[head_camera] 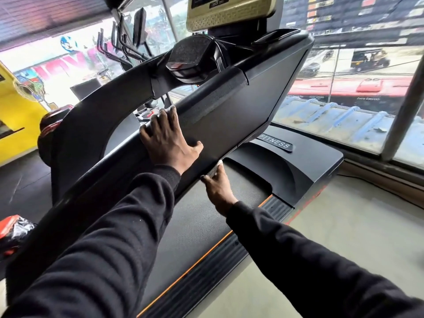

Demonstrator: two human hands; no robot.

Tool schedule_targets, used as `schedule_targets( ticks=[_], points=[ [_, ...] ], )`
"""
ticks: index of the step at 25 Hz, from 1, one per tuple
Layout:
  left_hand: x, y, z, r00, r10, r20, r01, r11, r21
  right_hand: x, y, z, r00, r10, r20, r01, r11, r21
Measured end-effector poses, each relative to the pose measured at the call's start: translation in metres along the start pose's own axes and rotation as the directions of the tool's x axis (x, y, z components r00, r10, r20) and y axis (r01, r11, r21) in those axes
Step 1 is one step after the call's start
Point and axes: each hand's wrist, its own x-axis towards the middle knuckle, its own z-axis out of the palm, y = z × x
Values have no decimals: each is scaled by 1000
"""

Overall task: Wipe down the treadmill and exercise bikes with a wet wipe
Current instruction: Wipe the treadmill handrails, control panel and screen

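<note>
A person in black sleeves leans over a treadmill [286, 171] beside the gym's street-facing window [344, 99], cleaning the underside of its console panel [234, 111]. The left hand [168, 141] lies spread on the panel's upper edge, fingers straight and apart with their tips just over the rim, apparently to brace the body while the other arm reaches beneath. The right hand [218, 187] has its grip clamped on a wet wipe [214, 169], pressing it against the panel's lower edge, just above the running belt [206, 216]. Only a small crumpled white wad of the wipe shows past the fingers; the rest is hidden in the hand, and whether it is soiled cannot be told. The panel looks matte black and dull. Other exercise machines [128, 42] stand farther along the window, apparently not yet reached.
</note>
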Motion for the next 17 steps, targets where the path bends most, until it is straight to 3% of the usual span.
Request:
schedule_targets(
  ticks=[3, 5, 8, 11, 14, 17],
  points=[
    [2, 4, 0, 1000, 4, -12, -4, 1000, -2, -9, 4, -11, 992, 82, 100, -85, 996, 25],
    [6, 6, 0, 1000, 13, -18, -13, 1000, -5, 5, -15, -23, 995, 101, -18, -99, 992, 82],
    [16, 18, 5, 997, 73, -21, -74, 997, -21, 18, -28, -28, 981, 20, -195, -7, 998, 66],
    [29, 36, 7, 992, 126, -14, -127, 990, -55, 12, -22, -29, 992, -18, -126, 23, 999, 44],
    [41, 48, 10, 988, 155, -13, -156, 986, -64, 40, -24, -39, 942, -54, -331, 50, 999, -19],
    [41, 52, 16, 986, 167, -27, -168, 982, -81, 47, -22, -38, 889, -106, -445, 36, 986, -161]
  ],
)
